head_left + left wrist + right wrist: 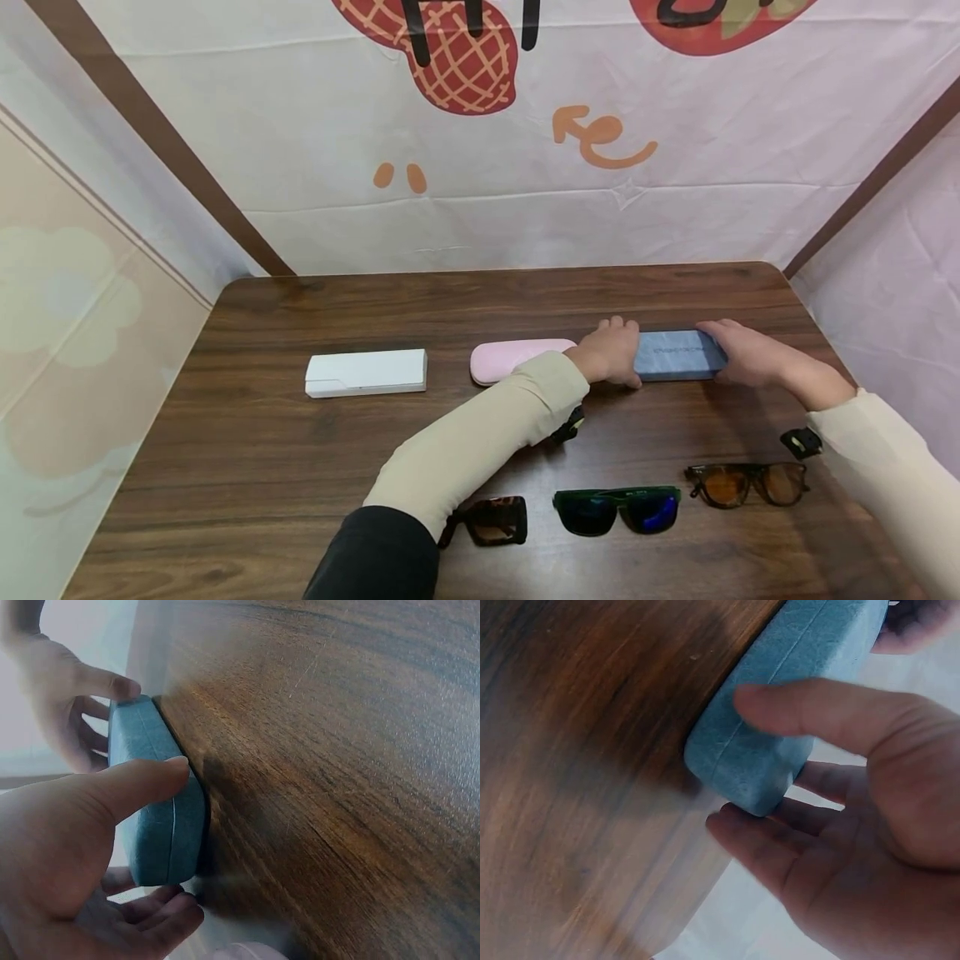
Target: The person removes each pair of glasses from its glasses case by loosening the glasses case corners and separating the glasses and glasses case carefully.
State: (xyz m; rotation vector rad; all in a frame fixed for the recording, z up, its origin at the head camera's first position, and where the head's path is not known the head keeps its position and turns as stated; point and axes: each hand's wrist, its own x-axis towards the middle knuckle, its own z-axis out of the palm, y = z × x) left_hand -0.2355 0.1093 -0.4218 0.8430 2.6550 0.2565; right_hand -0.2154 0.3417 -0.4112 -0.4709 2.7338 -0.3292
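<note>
A blue glasses case [678, 356] lies on the table, a hand at each of its short ends. My left hand [611, 350] grips the left end; in the left wrist view its thumb [154, 780] presses the seamed long side and the other fingers curl round the end. At the right end my right hand [750, 354] holds the case likewise, with its thumb [802, 712] on the long side in the right wrist view and its fingers around the far corner. The case appears closed. Just left of my left hand sits a pink glasses case [517, 358], partly covered by my sleeve.
A white glasses case [366, 373] lies farther left on the wooden table [247, 467]. Nearer the front are tortoiseshell sunglasses [495, 523], partly behind my left sleeve, green-framed sunglasses [618, 510] and amber-lensed glasses [747, 485]. A printed cloth [525, 225] hangs behind the table.
</note>
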